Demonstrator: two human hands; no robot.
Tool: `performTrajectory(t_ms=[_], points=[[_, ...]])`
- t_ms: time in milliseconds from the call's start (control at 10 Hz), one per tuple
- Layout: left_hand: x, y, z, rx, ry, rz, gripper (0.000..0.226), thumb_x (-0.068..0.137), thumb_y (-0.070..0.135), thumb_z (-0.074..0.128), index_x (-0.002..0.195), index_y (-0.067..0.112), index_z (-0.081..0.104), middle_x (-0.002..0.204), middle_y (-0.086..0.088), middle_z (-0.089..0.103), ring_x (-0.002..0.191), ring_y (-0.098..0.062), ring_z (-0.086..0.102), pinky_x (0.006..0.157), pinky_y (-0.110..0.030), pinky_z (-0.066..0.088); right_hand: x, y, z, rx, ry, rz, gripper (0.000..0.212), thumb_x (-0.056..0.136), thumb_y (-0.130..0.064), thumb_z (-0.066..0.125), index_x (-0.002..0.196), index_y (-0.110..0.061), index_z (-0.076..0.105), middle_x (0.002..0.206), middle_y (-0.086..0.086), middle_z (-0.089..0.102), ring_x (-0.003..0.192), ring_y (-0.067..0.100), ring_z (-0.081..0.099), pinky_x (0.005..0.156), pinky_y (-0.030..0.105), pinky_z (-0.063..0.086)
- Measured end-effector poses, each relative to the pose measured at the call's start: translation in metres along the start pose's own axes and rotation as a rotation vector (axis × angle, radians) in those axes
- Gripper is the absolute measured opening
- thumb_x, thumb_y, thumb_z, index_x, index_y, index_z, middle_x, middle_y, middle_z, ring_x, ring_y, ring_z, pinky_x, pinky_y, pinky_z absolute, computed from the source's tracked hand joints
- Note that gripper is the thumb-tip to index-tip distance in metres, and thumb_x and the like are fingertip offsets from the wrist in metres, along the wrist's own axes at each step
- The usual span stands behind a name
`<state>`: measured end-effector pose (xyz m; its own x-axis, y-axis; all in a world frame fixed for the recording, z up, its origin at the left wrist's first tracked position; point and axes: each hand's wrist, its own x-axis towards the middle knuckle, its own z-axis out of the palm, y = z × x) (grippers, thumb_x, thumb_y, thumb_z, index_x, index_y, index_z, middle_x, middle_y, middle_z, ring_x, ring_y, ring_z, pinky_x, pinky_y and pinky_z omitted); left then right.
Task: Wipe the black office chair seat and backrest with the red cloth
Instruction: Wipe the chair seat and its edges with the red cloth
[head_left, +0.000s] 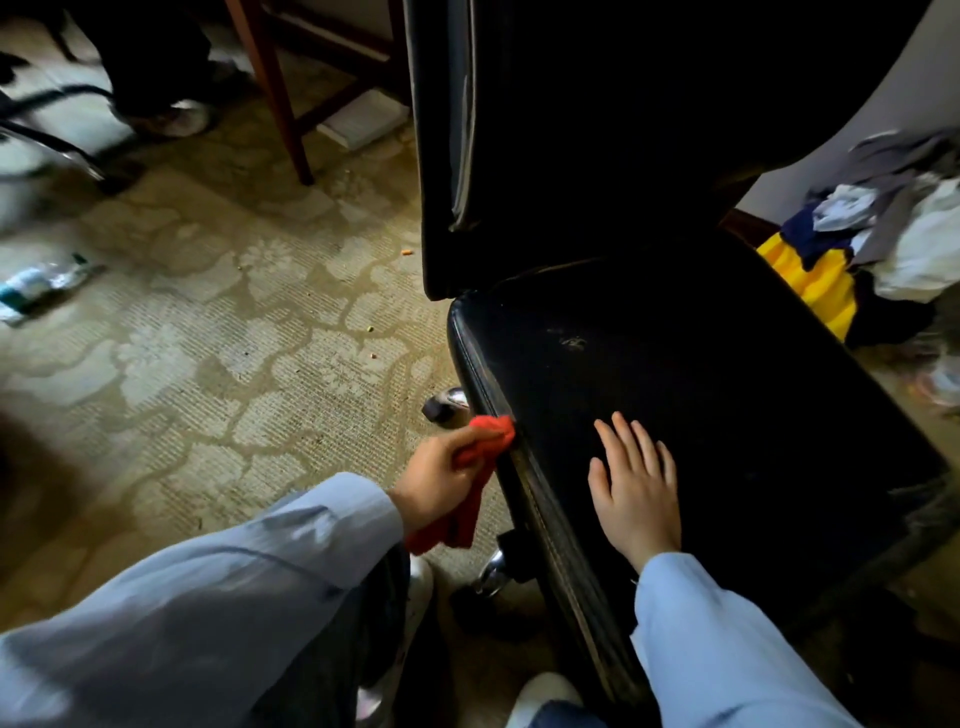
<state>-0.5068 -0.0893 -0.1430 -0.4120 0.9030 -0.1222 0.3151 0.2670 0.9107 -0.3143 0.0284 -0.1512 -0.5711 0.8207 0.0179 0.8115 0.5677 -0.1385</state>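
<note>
The left hand (441, 467), fingers curled tight round the red cloth (491, 432), holds it against the side edge of the black seat (727, 415), the right hand (636, 488) lies flat on top with fingers a bit apart, and the dark backrest (623, 130) probably needs wiping too.

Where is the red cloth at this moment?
Head view, lower centre: the left hand holds the red cloth against the side edge of the black seat, just left of the right hand lying flat on it.
</note>
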Motion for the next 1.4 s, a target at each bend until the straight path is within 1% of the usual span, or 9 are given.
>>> performTrajectory(t_ms=[200, 400, 600, 900, 1000, 1100, 1200, 1300, 1400], points=[[0.046, 0.006, -0.042, 0.072, 0.249, -0.081, 0.052, 0.084, -0.004, 0.048, 0.104, 0.043, 0.059, 0.084, 0.010, 0.067, 0.062, 0.000, 0.059, 0.060, -0.015, 0.045, 0.000, 0.000, 0.002, -0.011, 0.012, 0.000, 0.053, 0.090, -0.036, 0.026, 0.133, -0.016, 0.050, 0.139, 0.007, 0.050, 0.131, 0.026, 0.044, 0.105, 0.048, 0.033], [0.126, 0.012, -0.050, 0.173, 0.335, -0.153, 0.051, 0.083, 0.005, 0.043, 0.125, 0.032, 0.054, 0.112, -0.006, 0.065, 0.099, -0.028, 0.063, 0.087, -0.036, 0.051, 0.001, 0.000, 0.003, -0.011, 0.019, 0.007, 0.054, 0.090, -0.037, 0.025, 0.134, -0.017, 0.050, 0.140, 0.006, 0.049, 0.132, 0.025, 0.043, 0.106, 0.048, 0.032], [0.117, 0.012, -0.029, 0.439, 0.306, -0.106, 0.059, 0.083, 0.002, 0.047, 0.137, 0.025, 0.044, 0.136, -0.005, 0.046, 0.115, -0.031, 0.053, 0.092, -0.036, 0.043, 0.002, -0.001, 0.006, -0.023, 0.032, 0.005, 0.053, 0.090, -0.036, 0.027, 0.134, -0.017, 0.049, 0.140, 0.006, 0.049, 0.131, 0.026, 0.044, 0.105, 0.048, 0.032], [0.030, 0.016, 0.008, 0.737, -0.106, 0.236, 0.055, 0.086, 0.010, 0.047, 0.135, 0.035, 0.043, 0.136, 0.006, 0.044, 0.106, -0.029, 0.054, 0.078, -0.037, 0.048, 0.003, -0.004, 0.009, -0.028, 0.030, 0.010, 0.053, 0.091, -0.035, 0.026, 0.135, -0.016, 0.047, 0.142, 0.008, 0.047, 0.132, 0.027, 0.042, 0.106, 0.050, 0.032], [0.030, 0.022, -0.009, 0.472, -0.331, 0.244, 0.051, 0.084, 0.003, 0.052, 0.125, 0.031, 0.056, 0.116, 0.004, 0.056, 0.096, -0.012, 0.058, 0.079, -0.026, 0.046, 0.002, -0.004, 0.008, -0.033, 0.048, 0.008, 0.053, 0.091, -0.035, 0.026, 0.134, -0.015, 0.049, 0.141, 0.008, 0.048, 0.131, 0.027, 0.043, 0.105, 0.049, 0.033], [0.054, 0.031, -0.036, 0.106, -0.328, 0.161, 0.047, 0.080, -0.012, 0.054, 0.115, 0.019, 0.062, 0.101, 0.012, 0.062, 0.083, 0.011, 0.059, 0.076, -0.009, 0.045, 0.002, -0.005, 0.009, -0.043, 0.058, 0.009, 0.052, 0.091, -0.034, 0.027, 0.133, -0.015, 0.050, 0.139, 0.009, 0.050, 0.130, 0.028, 0.045, 0.105, 0.049, 0.034], [0.096, 0.036, -0.056, 0.209, 0.009, 0.148, 0.049, 0.079, -0.008, 0.052, 0.120, 0.016, 0.060, 0.110, 0.005, 0.065, 0.096, -0.002, 0.061, 0.082, -0.011, 0.045, 0.004, -0.006, 0.009, -0.051, 0.063, 0.009, 0.052, 0.090, -0.034, 0.028, 0.132, -0.014, 0.051, 0.138, 0.009, 0.051, 0.129, 0.028, 0.047, 0.103, 0.050, 0.036], [0.147, 0.026, -0.067, 0.377, 0.210, 0.049, 0.051, 0.078, 0.011, 0.052, 0.129, 0.019, 0.054, 0.122, -0.009, 0.060, 0.111, -0.027, 0.057, 0.093, -0.034, 0.046, 0.004, -0.008, 0.010, -0.054, 0.067, 0.021, 0.052, 0.090, -0.034, 0.028, 0.132, -0.014, 0.051, 0.138, 0.009, 0.051, 0.128, 0.028, 0.047, 0.103, 0.049, 0.036], [0.177, 0.022, -0.054, 0.454, 0.200, 0.018, 0.045, 0.087, 0.019, 0.052, 0.131, 0.021, 0.051, 0.125, -0.011, 0.056, 0.111, -0.031, 0.056, 0.092, -0.035, 0.046, 0.006, -0.010, 0.013, -0.052, 0.082, 0.045, 0.051, 0.090, -0.034, 0.028, 0.132, -0.015, 0.051, 0.138, 0.008, 0.051, 0.128, 0.026, 0.047, 0.105, 0.047, 0.033]])
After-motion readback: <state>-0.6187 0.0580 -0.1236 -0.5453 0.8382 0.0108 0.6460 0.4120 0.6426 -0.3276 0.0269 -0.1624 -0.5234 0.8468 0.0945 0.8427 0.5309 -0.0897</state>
